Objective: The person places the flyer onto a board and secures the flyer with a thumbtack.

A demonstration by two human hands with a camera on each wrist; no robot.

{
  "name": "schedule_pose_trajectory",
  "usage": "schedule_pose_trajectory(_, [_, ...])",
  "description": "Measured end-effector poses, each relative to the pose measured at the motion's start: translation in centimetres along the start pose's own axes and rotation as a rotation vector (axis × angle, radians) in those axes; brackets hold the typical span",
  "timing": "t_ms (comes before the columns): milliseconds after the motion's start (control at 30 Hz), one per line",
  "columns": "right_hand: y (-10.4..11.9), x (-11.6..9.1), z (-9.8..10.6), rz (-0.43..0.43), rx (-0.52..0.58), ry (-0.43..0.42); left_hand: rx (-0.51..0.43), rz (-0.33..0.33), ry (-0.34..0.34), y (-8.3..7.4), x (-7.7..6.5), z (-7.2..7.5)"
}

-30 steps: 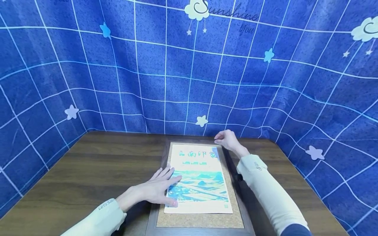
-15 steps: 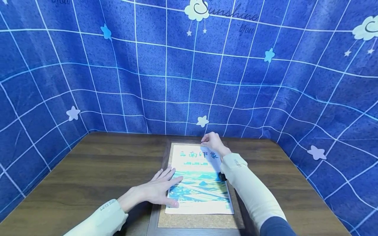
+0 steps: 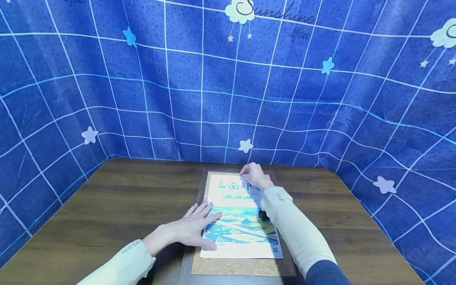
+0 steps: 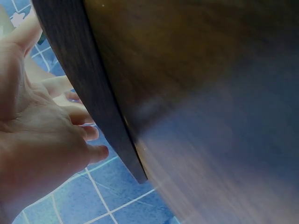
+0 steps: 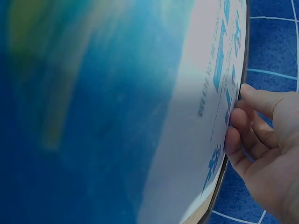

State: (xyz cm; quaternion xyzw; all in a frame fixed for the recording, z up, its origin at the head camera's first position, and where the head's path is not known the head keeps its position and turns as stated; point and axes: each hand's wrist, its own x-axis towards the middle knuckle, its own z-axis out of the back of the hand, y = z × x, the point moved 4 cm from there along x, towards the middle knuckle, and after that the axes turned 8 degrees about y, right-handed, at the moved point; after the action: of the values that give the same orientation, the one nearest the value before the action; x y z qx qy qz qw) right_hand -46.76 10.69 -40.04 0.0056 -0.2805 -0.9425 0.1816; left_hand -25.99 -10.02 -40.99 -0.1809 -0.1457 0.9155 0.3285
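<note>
A poster [image 3: 231,200] with teal writing above a blue-green landscape lies on a framed cork board [image 3: 213,267]. My left hand [image 3: 190,229] rests spread on the poster's left side, its thumb over the lower left; the left wrist view shows this hand [image 4: 44,126] along the board's edge. At the top of the poster, my right hand [image 3: 253,175] bends over the sheet with thumb and forefinger together. In the right wrist view the right hand [image 5: 271,135] pinches a small dark pin, mostly hidden by the fingertips, while other fingers touch the paper.
The board lies on a brown wood-grain table [image 3: 142,194]. A blue curtain [image 3: 178,99] with white grid lines, stars and clouds hangs behind and to both sides. A small black device [image 3: 263,215] shows at the right cuff, over the poster.
My right hand has moved left from the board's top right corner to the poster's top edge, its forearm now covering the sheet's right side. The left hand stays in place.
</note>
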Motion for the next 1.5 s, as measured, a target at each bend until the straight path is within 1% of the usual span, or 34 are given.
schedule_pose_trajectory(433, [0.21,-0.02,-0.12,0.002,-0.020,0.013,-0.012,-0.006,0.014,-0.04,-0.01,0.05])
schedule_pose_trajectory(833, [0.11,0.45,-0.41,-0.017,-0.048,0.000,-0.013,0.001,0.015,-0.03,-0.01,-0.02])
schedule_pose_trajectory(1000, [0.13,0.45,-0.38,-0.049,-0.033,0.017,-0.022,-0.005,0.016,-0.06,-0.10,-0.04])
schedule_pose_trajectory(1333, [0.16,0.46,-0.18,-0.093,0.015,0.051,-0.021,0.004,0.012,0.06,-0.09,0.03])
schedule_pose_trajectory(1500, [0.26,0.35,-0.16,-0.099,0.039,0.076,-0.022,0.000,0.013,-0.02,-0.18,0.01])
